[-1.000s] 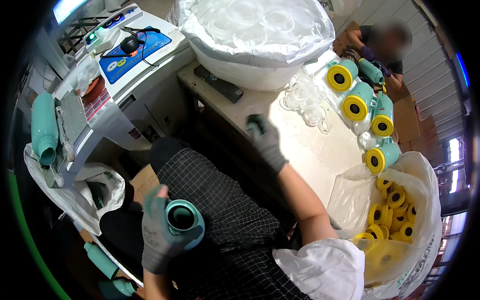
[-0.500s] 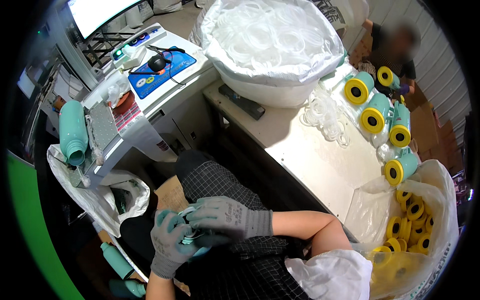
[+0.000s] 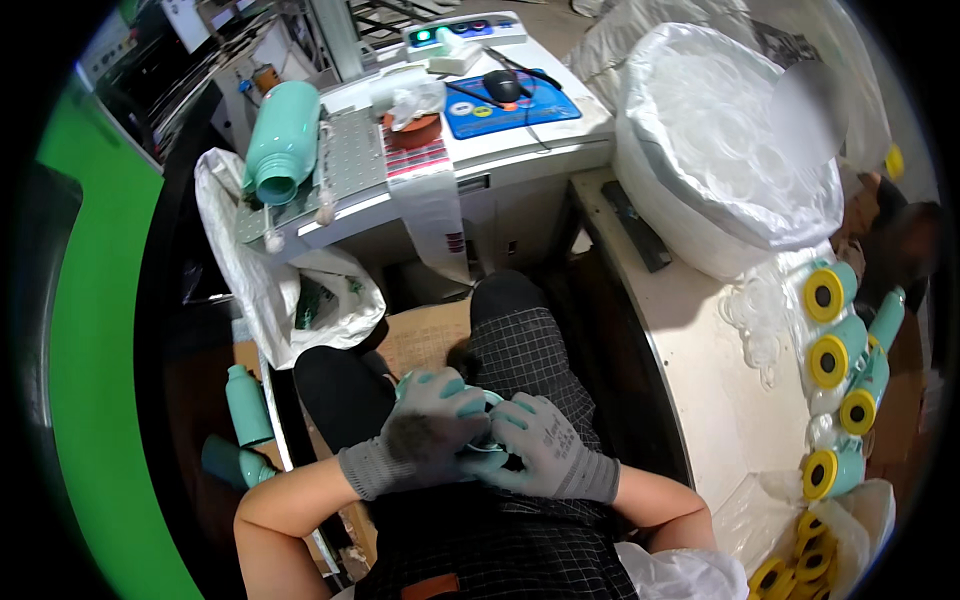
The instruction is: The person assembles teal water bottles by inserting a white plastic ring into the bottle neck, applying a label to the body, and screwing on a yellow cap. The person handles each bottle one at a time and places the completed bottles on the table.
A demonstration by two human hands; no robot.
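Observation:
Low over my lap, my left hand and my right hand close round a teal round part. Both wear grey gloves with teal-coated fingertips. Only bits of the part's curved edge show between the gloves, so its exact kind is hidden. My left fingers bend over its near-left side, and my right fingers press on its right side. A checked apron covers my legs below the hands.
A teal bottle lies on the perforated machine top; other teal bottles lie lower left. A white sack of clear rings stands on the right-hand table, near teal pieces with yellow rings. A bag holds yellow rings. Another person is at far right.
The view has swung, shifting the machine and sack rightward. My right hand has come off the top of my left; both now grip the teal part side by side.

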